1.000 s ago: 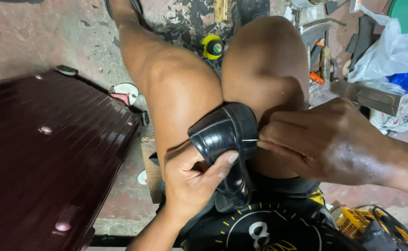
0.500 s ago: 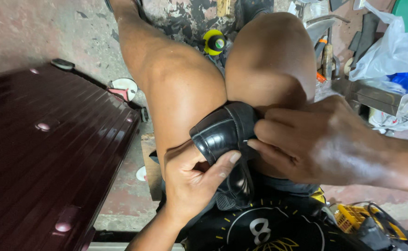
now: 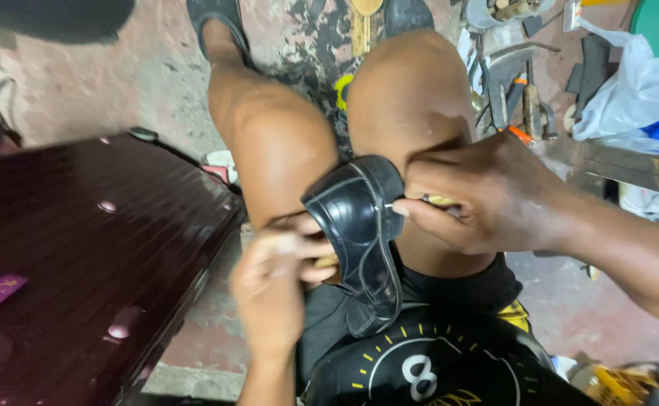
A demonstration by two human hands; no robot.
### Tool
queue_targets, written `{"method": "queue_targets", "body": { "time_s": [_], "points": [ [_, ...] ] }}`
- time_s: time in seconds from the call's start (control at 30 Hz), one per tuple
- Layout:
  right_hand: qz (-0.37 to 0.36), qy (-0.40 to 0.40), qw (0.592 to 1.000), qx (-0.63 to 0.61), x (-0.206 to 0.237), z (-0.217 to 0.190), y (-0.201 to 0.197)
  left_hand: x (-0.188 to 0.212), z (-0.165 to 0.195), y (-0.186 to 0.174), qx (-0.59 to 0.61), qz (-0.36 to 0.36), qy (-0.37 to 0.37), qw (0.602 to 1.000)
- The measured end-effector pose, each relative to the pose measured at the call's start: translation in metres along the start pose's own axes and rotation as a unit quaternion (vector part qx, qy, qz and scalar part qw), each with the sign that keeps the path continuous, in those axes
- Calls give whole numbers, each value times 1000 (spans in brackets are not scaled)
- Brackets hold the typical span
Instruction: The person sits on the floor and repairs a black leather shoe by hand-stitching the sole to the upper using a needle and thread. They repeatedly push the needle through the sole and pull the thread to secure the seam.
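Observation:
A black leather shoe (image 3: 359, 233) lies wedged between my bare knees, toe pointing away from me. My left hand (image 3: 277, 282) grips the shoe's left side, its fingers curled at the opening. Against the shoe's right edge, my right hand (image 3: 487, 192) pinches a thin needle or awl tip near the sole seam; a yellowish handle shows under its fingers. The left hand is blurred.
A dark maroon ribbed suitcase (image 3: 74, 263) fills the left. Tools and metal parts (image 3: 517, 83) lie on the concrete floor at the upper right, beside a white plastic bag (image 3: 630, 90). A yellow tape measure (image 3: 342, 89) sits between my legs. A yellow power tool (image 3: 622, 383) is at the lower right.
My left hand has shifted down and in along the shoe's side. My right hand has pulled slightly right, fingertips now pinching at the shoe's edge. The view tilted a little.

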State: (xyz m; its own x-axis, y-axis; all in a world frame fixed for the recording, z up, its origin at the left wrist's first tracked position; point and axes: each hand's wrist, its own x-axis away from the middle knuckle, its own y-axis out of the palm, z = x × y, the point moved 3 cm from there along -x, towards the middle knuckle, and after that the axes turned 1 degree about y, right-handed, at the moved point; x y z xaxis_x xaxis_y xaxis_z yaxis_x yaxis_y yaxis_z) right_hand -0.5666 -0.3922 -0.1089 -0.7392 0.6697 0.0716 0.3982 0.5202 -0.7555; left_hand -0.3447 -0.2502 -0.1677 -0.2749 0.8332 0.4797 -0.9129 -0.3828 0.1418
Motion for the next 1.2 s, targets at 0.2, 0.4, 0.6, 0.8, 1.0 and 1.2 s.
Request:
{"method": "queue_targets", "body": {
  "time_s": [0.2,0.4,0.6,0.8,1.0,1.2],
  "points": [
    [48,11,999,-23,31,10,-8,4,40,-46,-77,103,41,991],
    [66,17,997,-28,43,13,-9,22,73,11,-397,43,339,852],
    [84,2,995,-51,50,18,-10,9,44,53,-369,-132,227,892],
    [86,24,994,-67,52,21,-12,11,24,26,-96,-135,88,982],
    [30,86,989,-116,51,20,-15,2,13,32,161,-120,-26,979],
    [9,80,993,-85,52,14,-14,-8,13,49,-38,-62,-20,997]
  ]
}}
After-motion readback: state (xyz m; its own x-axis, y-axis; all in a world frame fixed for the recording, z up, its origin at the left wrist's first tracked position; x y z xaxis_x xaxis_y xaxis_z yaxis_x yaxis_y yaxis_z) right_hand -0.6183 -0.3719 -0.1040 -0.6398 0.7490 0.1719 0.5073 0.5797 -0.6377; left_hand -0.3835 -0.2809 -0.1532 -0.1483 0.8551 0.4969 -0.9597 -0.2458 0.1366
